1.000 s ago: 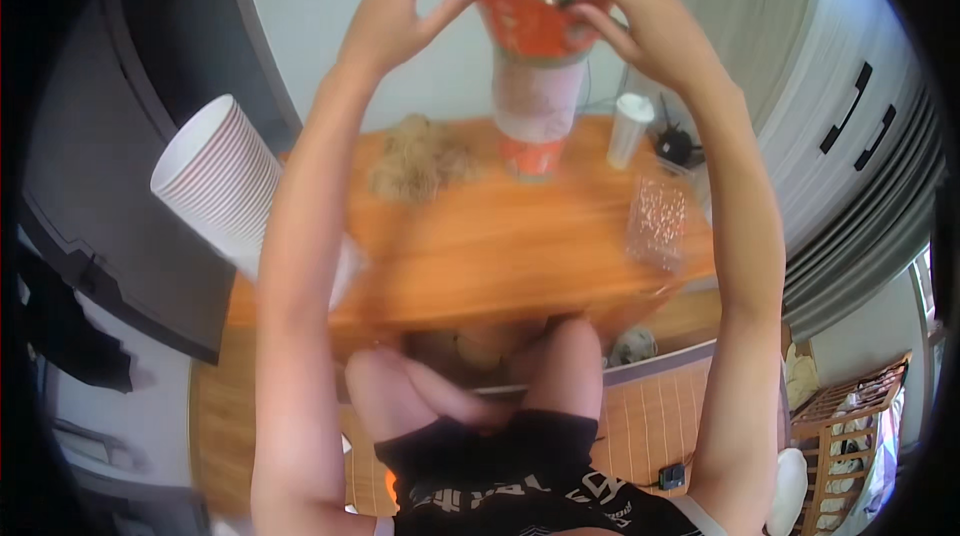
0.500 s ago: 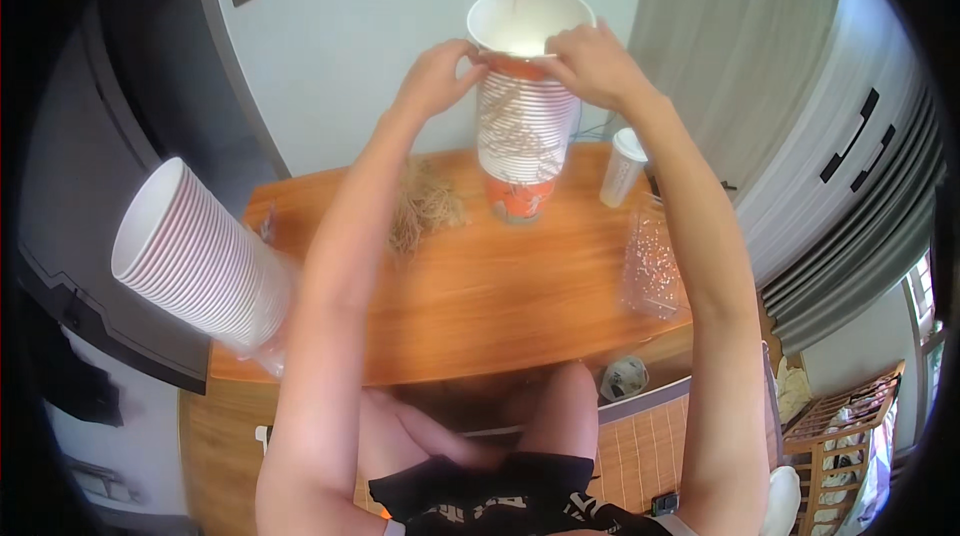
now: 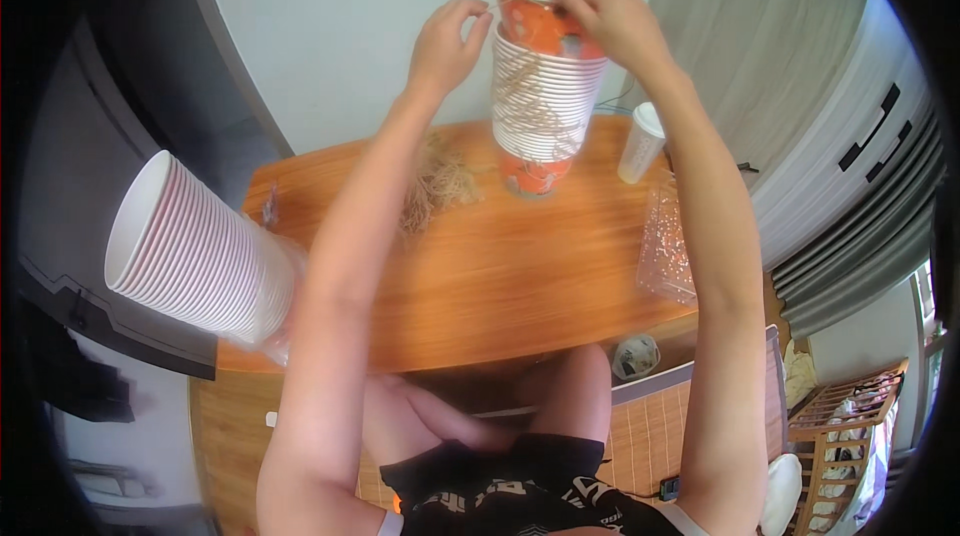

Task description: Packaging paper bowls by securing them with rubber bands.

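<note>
A tall stack of white-rimmed paper buckets [image 3: 548, 96] stands upright on the table, with strands of tan twine [image 3: 535, 116] hanging down its side. Its top bucket [image 3: 528, 24], printed orange, sits raised, with much of its wall showing above the other rims. My right hand [image 3: 615, 21] grips this bucket's rim at the right, thumb outside. At the rim's left edge is my left hand [image 3: 450, 41], thumb and forefinger curled into a pinch; what lies between the tips is too small to make out. A heap of loose tan twine [image 3: 440, 186] lies beyond my left forearm.
A second bucket stack [image 3: 190, 251] in clear plastic leans at the table's left end. A lidded cup [image 3: 641, 144] and a clear box of small pale pieces [image 3: 667, 246] are at the right. A wall and pale panels stand behind the wooden table [image 3: 500, 276].
The top bucket has risen out of the stack, baring its orange wall. Both hands have moved up with the rim. The view has shifted slightly.
</note>
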### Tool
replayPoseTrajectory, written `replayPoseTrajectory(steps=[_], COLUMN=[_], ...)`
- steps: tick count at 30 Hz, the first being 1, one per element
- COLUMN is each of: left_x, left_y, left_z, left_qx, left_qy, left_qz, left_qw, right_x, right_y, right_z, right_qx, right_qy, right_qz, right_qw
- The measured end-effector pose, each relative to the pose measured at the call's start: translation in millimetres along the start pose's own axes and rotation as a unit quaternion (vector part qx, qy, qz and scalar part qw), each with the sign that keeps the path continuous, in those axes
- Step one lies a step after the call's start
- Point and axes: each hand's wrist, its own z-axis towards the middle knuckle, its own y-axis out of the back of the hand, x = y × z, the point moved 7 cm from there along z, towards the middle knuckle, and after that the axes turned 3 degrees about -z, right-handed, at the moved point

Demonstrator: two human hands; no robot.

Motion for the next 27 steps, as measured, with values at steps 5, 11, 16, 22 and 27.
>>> replayPoseTrajectory(steps=[5, 11, 16, 22, 27], left_x=[16, 28, 2, -97, -269], left_y=[-6, -28, -31, 5, -6], left_z=[-15, -67, -111, -330, -467], left_qx=[-0.001, 0.078, 0.016, -0.167, 0.033], left_qy=[0.031, 0.052, 0.181, 0.429, 0.497], left_qz=[0.019, 0.039, -0.032, -0.455, -0.633], left_qw=[0.999, 0.995, 0.983, 0.762, 0.593], right_x=[-5, -9, -6, 157, 423], right_y=[-29, -56, -51, -95, -74], right_z=[-8, -40, -66, -282, -409], right_qx=[0.071, 0.066, -0.003, -0.054, 0.315], right_qy=[0.015, 0.072, 0.082, -0.017, 0.093], right_qz=[-0.024, -0.061, -0.105, 0.414, 0.779], right_qw=[0.997, 0.993, 0.991, 0.908, 0.534])
